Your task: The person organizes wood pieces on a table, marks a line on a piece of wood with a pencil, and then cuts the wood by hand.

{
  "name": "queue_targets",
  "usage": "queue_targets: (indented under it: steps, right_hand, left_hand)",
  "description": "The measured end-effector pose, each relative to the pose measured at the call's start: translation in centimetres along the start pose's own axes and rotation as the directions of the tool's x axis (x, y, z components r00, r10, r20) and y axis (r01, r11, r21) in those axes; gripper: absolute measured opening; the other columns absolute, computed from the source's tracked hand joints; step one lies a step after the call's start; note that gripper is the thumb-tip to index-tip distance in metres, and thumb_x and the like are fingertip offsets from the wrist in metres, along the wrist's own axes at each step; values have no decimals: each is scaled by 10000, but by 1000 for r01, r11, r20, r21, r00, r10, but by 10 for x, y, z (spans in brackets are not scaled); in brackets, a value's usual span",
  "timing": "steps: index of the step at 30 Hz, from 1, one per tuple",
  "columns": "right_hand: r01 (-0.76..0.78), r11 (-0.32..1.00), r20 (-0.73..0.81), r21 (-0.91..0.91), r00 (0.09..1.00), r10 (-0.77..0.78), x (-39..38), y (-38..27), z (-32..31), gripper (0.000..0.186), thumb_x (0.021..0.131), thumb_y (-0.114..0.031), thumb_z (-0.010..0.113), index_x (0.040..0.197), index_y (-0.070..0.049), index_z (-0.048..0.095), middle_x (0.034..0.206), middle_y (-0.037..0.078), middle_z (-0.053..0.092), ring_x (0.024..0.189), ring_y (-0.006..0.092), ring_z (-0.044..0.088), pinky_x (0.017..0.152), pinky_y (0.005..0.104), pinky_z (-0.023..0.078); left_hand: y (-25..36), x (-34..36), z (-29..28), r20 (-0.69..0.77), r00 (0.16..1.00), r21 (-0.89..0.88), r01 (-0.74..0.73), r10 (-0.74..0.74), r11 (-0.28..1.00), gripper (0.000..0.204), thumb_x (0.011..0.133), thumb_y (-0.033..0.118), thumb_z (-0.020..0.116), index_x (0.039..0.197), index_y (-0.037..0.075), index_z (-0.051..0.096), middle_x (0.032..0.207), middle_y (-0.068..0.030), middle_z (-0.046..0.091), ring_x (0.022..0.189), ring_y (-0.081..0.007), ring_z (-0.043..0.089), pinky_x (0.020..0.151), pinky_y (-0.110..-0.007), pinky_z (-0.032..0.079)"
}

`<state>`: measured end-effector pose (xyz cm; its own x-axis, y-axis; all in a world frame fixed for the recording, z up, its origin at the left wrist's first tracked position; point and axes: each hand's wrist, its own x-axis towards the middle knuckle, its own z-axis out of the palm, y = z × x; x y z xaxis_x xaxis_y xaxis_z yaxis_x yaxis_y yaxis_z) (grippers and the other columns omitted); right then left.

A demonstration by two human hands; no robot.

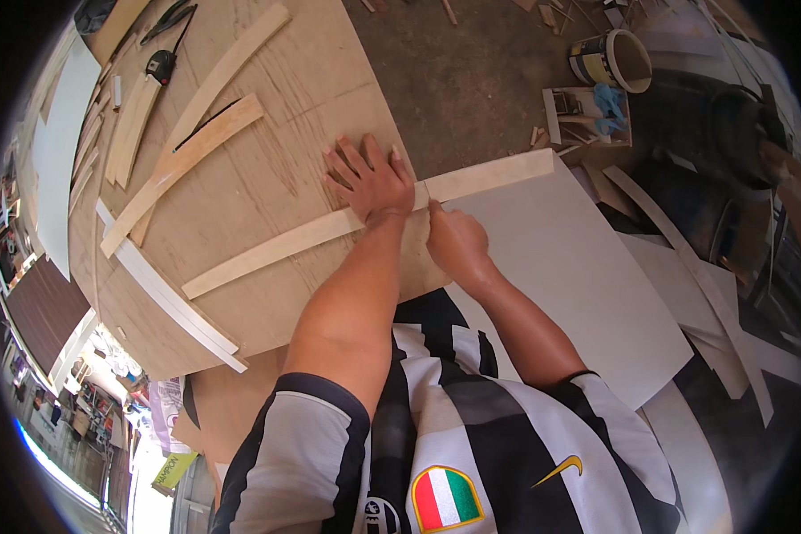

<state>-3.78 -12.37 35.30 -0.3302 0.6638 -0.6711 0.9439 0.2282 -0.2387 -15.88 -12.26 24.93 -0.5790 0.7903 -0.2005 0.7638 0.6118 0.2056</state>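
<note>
A long pale wooden strip (280, 257) lies slantwise across the plywood tabletop (311, 116), and its far right end sticks out past the table's edge. My left hand (372, 182) is flat on the strip near that edge, fingers spread, pressing down with nothing held. Just to its right, my right hand (460, 242) is closed, its fingertips at the strip's near edge. A thin dark line crosses the strip there. Whatever the right fingers hold, if anything, is hidden.
More wooden strips (182, 169), a black tape measure (160, 66) and white strips (169, 289) lie at the left. A pale panel (561, 267) stands low at the right. Beyond are a bucket (627, 60), a box of scraps (587, 117) and a curved offcut (685, 258).
</note>
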Motion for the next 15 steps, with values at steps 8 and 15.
queue_targets:
  steps: [8, 15]
  right_hand:
    - [-22, 999, 75, 32, 997, 20, -6, -2, -8, 558, 894, -56, 521, 1447, 24, 511, 786, 247, 715, 740, 421, 726, 670, 538, 574]
    - [-39, 999, 43, 24, 998, 38, -23, -5, 1, 499, 900, -86, 530, 1382, 44, 542, 770, 230, 722, 717, 420, 731, 640, 553, 567]
  left_hand:
    - [0, -1, -1, -3, 1000, 11, 2, -2, 1000, 574, 1038, 435, 427, 1522, 132, 368, 1672, -218, 147, 1552, -473, 27, 1170, -722, 110]
    - [-1, 0, -5, 7, 1000, 36, 20, -20, 999, 591, 1033, 432, 442, 1535, 132, 353, 1669, -201, 156, 1551, -457, 43, 1188, -696, 96]
